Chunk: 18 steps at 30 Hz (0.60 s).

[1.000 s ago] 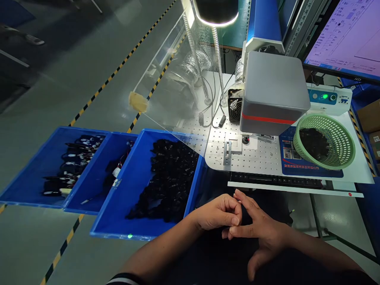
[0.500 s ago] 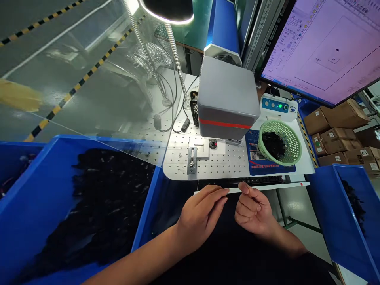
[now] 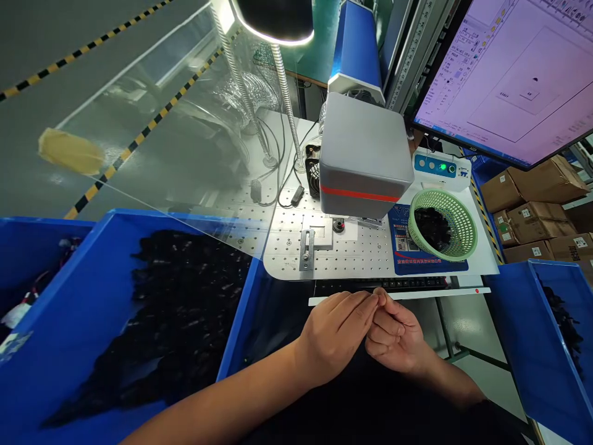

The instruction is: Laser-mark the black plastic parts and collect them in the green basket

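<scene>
My left hand (image 3: 341, 330) and my right hand (image 3: 396, 334) meet at the fingertips, just in front of the bench's near edge. The left fingers are drawn together and bent toward the right thumb. On the right, the thumb presses against the index finger and the other fingers curl into the palm. Whatever may be pinched where the fingertips touch is hidden or too small to make out. Beyond the hands lies a black keyboard (image 3: 384, 285), under the perforated metal plate (image 3: 352, 262), which carries a slotted bracket (image 3: 306, 250) and a small fixture frame (image 3: 320, 235).
A grey machine head (image 3: 365, 154) overhangs the plate. To its right stands a green basket (image 3: 466, 232) of black pieces. A blue bin (image 3: 115, 266) heaped with black parts is at left, another blue bin (image 3: 514, 315) at right. A clear panel edge (image 3: 185, 219), lamp (image 3: 275, 18) and monitor (image 3: 509, 80) surround the bench.
My left hand has moved right, closing the gap, so its fingertips now touch my right hand's. The right hand keeps its pinch. The whole view has shifted slightly.
</scene>
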### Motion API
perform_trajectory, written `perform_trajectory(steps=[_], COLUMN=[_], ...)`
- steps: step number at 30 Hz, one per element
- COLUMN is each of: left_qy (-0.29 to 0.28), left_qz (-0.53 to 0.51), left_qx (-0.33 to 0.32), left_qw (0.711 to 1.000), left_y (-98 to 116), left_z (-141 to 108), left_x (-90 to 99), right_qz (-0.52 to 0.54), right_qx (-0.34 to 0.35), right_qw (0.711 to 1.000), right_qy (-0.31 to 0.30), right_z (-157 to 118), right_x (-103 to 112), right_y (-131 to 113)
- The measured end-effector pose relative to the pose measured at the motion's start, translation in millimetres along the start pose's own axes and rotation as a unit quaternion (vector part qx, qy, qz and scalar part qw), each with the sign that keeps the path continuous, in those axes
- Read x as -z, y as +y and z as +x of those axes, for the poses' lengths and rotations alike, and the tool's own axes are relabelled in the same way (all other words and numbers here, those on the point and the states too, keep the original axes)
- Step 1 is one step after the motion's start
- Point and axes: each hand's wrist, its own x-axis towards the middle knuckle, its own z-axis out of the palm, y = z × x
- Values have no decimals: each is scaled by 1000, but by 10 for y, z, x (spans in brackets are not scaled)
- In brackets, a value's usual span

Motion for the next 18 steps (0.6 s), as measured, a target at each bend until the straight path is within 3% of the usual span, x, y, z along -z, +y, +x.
perform_trajectory(steps=[6, 12, 18], left_qy=[-7, -25, -30], left_qz=[-6, -1, 6], left_qx=[-4, -14, -5], left_qw=[1000, 1000, 1000], left_y=[-54, -116, -151], left_z=[-71, -92, -66], left_x=[-23, -49, -49], right_qz=[-16, 22, 12], right_qx=[-5, -5, -9], right_qw=[997, 996, 992], right_qy=[80, 82, 124], right_z=[9, 35, 34], right_x=[35, 22, 51], right_y=[20, 23, 35])
